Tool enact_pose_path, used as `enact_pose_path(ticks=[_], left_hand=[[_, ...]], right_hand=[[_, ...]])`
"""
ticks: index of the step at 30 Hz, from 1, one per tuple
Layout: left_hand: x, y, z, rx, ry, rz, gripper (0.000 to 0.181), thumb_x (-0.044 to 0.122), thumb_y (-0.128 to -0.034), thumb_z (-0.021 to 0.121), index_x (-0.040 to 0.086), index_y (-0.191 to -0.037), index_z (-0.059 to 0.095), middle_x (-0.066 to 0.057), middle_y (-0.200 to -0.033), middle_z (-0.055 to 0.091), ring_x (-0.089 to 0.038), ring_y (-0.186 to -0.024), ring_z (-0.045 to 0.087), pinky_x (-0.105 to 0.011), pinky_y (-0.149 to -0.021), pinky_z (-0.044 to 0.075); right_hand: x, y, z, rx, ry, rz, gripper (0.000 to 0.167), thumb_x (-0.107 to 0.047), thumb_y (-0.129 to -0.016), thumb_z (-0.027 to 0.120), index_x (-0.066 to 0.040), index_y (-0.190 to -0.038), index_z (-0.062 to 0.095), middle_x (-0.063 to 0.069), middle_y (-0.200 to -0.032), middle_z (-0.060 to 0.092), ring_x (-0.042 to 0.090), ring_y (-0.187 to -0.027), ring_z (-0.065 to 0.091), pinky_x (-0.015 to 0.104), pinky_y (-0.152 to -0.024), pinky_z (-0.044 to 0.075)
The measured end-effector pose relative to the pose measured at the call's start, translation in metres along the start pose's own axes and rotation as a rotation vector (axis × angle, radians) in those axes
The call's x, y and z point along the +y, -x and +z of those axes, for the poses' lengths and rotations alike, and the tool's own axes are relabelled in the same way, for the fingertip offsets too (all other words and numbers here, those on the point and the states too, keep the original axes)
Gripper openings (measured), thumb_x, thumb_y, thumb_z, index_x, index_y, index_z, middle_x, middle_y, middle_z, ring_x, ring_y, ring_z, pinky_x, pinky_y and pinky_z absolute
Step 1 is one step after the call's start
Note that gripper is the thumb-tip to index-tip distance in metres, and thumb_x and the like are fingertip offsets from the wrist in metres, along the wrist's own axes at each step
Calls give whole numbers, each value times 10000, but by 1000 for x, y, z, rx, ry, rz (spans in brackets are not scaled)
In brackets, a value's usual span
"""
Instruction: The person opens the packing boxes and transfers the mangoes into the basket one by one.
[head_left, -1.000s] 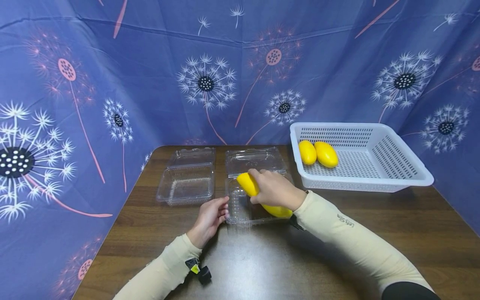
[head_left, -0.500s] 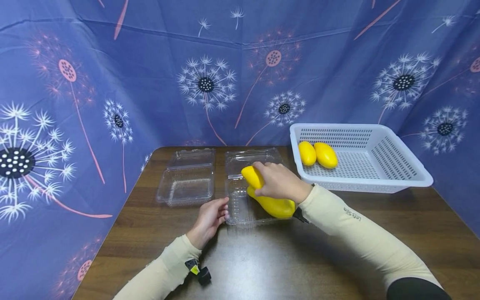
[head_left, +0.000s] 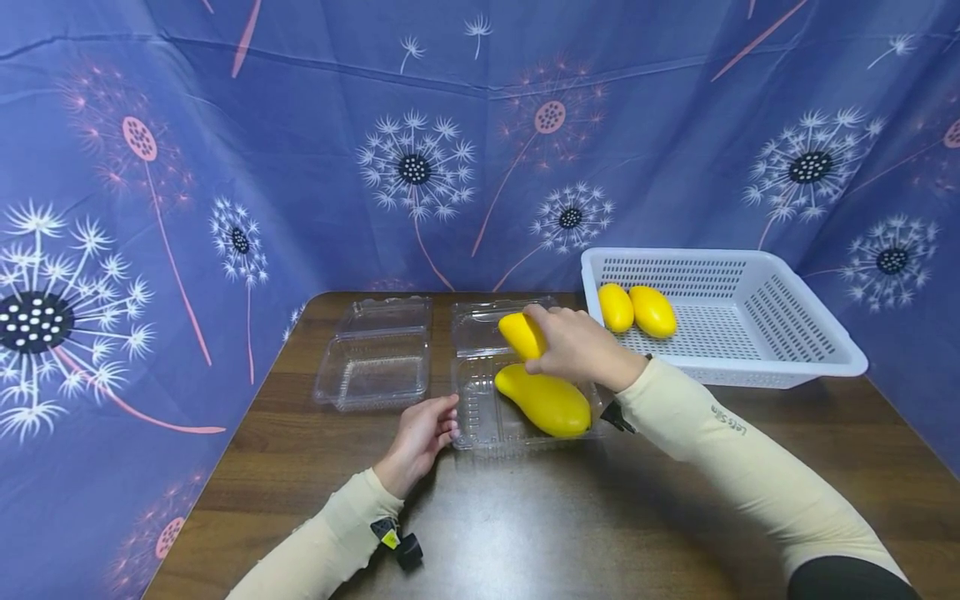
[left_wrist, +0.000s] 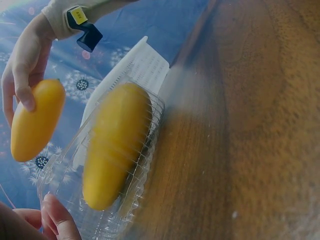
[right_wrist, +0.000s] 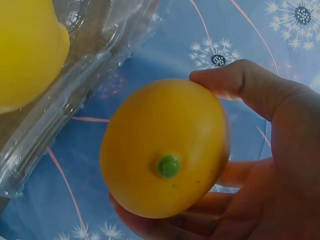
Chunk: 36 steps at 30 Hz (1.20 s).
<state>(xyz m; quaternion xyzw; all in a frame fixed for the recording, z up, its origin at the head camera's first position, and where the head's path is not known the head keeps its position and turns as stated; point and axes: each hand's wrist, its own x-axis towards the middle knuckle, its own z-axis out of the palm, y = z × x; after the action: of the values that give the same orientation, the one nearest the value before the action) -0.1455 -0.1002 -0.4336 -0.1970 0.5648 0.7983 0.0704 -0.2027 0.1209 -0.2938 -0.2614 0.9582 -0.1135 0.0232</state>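
My right hand (head_left: 579, 346) grips a yellow mango (head_left: 521, 336) above the right clear plastic clamshell box (head_left: 472, 421). A green stem end shows on this held mango (right_wrist: 160, 145) in the right wrist view, with the thumb on one side and fingers round the other. Inside the box lies a larger yellow mango (head_left: 546, 402), tilted across its right part, apart from the held one. At the box's left edge, my left hand (head_left: 420, 433) pinches the rim between thumb and fingers (left_wrist: 62, 220). The box's lid (head_left: 480, 317) lies folded back behind it.
A second clear clamshell box (head_left: 375, 367), lid back, stands to the left. At the back right is a white perforated basket (head_left: 727, 367) with two yellow mangoes (head_left: 652, 312) at its left end. A blue patterned cloth (head_left: 300, 167) hangs behind the wooden table (head_left: 495, 525).
My right hand has lifted the held mango up and to the right, away from the larger mango, which now shows fully. The left hand has stayed at the box's edge.
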Motion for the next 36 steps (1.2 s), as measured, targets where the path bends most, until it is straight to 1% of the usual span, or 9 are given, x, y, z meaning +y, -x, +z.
enact_pose_path(ticks=[3, 10, 15, 21, 25, 28, 32, 36], left_hand=[[0, 0, 0, 1, -1, -3, 75, 99, -909, 637, 58, -902, 574, 60, -652, 555, -34, -537, 503, -148, -522, 494], [-1, 1, 0, -2, 4, -6, 70, 98, -913, 631, 53, -923, 578, 65, -647, 557, -28, -533, 502, -145, -522, 494], [-1, 0, 0, -2, 7, -2, 58, 96, -915, 627, 62, -908, 581, 67, -642, 557, -26, -529, 504, -145, -518, 495], [0, -1, 0, -4, -6, 2, 61, 94, -915, 628, 70, -891, 577, 65, -650, 557, -29, -532, 505, -148, -519, 498], [1, -2, 0, 0, -12, 6, 62, 88, -911, 630, 68, -886, 577, 61, -649, 559, -33, -530, 505, -151, -519, 499], [1, -2, 0, 2, -14, 6, 70, 87, -909, 631, 65, -885, 570, 56, -649, 558, -36, -530, 505, -153, -519, 501], [0, -2, 0, 1, -11, 5, 73, 86, -906, 634, 65, -880, 569, 53, -649, 558, -37, -527, 506, -152, -515, 502], [-1, -2, 0, 3, -11, 7, 67, 80, -908, 628, 66, -873, 573, 54, -646, 559, -37, -525, 505, -151, -512, 500]], right_hand=[[3, 0, -3, -4, -10, 10, 808, -308, -754, 777, -25, -1416, 411, 123, -997, 646, 228, -764, 577, 343, -665, 510], [13, 0, -10, 3, -27, 37, 804, -285, -753, 767, -22, -1420, 403, 143, -1026, 647, 238, -815, 580, 367, -711, 502], [19, -1, -15, 6, -27, 47, 810, -294, -753, 766, -14, -1418, 399, 146, -1041, 646, 237, -813, 579, 362, -712, 503], [28, -2, -21, -9, -54, 93, 814, -297, -775, 760, -13, -1434, 376, 165, -1086, 651, 251, -825, 589, 372, -724, 511], [34, -2, -24, -10, -62, 108, 797, -304, -780, 755, -20, -1427, 386, 161, -1081, 659, 270, -841, 588, 382, -749, 498], [39, 0, -27, -1, -55, 104, 783, -298, -773, 744, -16, -1416, 398, 160, -1059, 658, 280, -834, 574, 379, -728, 476], [46, 4, -30, 6, -60, 109, 777, -280, -771, 729, 5, -1414, 400, 177, -1060, 644, 274, -814, 561, 348, -661, 477], [53, 7, -32, 18, -48, 116, 739, -285, -776, 725, 11, -1386, 431, 183, -1074, 639, 277, -828, 570, 356, -664, 486]])
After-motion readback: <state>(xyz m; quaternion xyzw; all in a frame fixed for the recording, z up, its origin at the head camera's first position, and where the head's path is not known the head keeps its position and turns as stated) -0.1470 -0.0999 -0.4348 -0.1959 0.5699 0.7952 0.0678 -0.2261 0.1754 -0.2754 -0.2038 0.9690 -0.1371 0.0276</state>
